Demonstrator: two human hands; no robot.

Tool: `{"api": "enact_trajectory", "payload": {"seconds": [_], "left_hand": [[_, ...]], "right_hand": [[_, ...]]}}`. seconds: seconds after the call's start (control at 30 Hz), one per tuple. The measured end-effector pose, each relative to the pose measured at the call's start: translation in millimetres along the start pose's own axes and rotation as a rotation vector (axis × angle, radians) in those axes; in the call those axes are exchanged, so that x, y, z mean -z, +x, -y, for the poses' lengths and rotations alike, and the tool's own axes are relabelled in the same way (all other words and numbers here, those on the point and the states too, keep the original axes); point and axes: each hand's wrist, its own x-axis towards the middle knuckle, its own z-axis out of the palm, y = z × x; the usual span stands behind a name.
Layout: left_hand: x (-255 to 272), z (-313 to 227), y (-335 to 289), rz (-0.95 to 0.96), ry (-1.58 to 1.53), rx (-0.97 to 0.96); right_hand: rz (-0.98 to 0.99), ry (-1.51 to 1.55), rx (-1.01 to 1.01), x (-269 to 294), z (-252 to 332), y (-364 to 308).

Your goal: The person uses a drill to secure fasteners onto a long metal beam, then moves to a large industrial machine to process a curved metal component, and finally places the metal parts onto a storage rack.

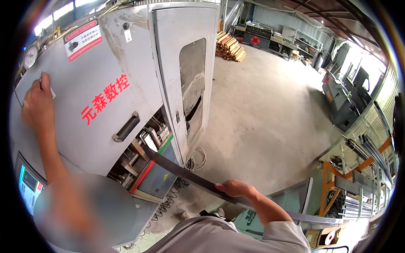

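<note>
At left stands a large grey machine (pixel 76 139), a low opening (pixel 134 162) in its near right part. From this opening 1 long dark bar (pixel 185 174) runs out to the near right, past the right hand (pixel 234 188); where its right end lies cannot be told. The right hand is closed on the bar. The left hand (pixel 38 103), fingers curled, is at the machine's far left; whether it clasps anything cannot be told. Between the 2 hands, the dark handle (pixel 127 127) on the machine's front is held by neither. Judged from this arrangement, placing the bar at the opening appears done, and supporting it in hand; no cut is visible, so the machine's work probably remains.
</note>
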Motion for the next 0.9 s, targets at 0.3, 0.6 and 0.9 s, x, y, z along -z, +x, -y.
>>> {"api": "enact_trajectory", "payload": {"seconds": [0.3,0.6,0.9], "left_hand": [[12.4,-7.5,-10.3,-0.013,0.101,-0.114],[65.7,3.6,32.2,-0.106,0.194,-1.055],[37.8,-141.1,3.2,-0.048,-0.16,-0.965]], "right_hand": [[0.385,0.673,0.097,-28.3,5.0,110.5],[0.683,1.18,0.228,-99.3,-52.7,183.6],[0.551,0.873,0.563,-93.8,-70.5,202.9]]}}
